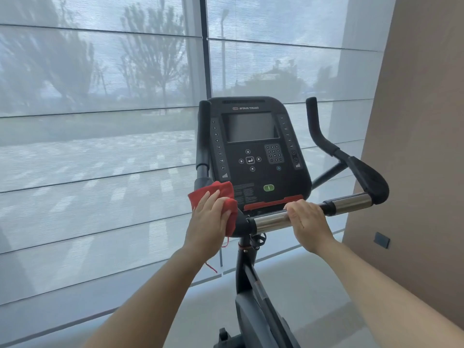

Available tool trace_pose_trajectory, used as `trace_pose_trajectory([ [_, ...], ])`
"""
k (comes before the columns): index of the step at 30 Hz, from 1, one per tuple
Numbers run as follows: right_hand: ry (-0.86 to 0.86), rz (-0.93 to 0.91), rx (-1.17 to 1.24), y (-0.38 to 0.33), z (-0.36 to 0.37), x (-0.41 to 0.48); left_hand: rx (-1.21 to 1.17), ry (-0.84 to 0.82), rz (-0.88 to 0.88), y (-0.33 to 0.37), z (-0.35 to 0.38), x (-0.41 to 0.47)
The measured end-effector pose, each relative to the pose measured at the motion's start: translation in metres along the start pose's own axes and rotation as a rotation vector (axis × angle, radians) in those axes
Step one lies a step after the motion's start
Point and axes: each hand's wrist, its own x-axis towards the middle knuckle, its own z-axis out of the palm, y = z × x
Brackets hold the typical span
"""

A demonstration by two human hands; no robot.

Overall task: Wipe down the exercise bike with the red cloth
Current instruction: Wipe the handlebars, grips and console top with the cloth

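Note:
A black exercise bike stands in front of me, its console [256,151] upright with a dark screen and keypad. The red cloth [221,190] is bunched over the left end of the handlebar, just below the left upright grip [203,136]. My left hand [211,217] lies on the cloth and presses it against the bar. My right hand [307,218] is wrapped over the chrome handlebar [351,202] to the right of the console. The bike's frame post [247,272] drops down between my forearms.
A large window with a translucent blind [100,146] fills the view behind and to the left of the bike. A tan wall [414,146] rises close on the right, with a small dark socket plate [382,239]. Pale floor [313,285] lies below.

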Motion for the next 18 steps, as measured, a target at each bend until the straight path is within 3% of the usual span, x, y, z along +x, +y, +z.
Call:
trace_pose_trajectory([
  [13, -0.065, 0.026, 0.326, 0.018, -0.02, 0.001, 0.148, -0.08, 0.14, 0.066, 0.049, 0.01],
  [18, 0.022, -0.01, 0.166, 0.052, -0.034, 0.003, 0.2, -0.079, 0.163, 0.101, 0.089, 0.026],
])
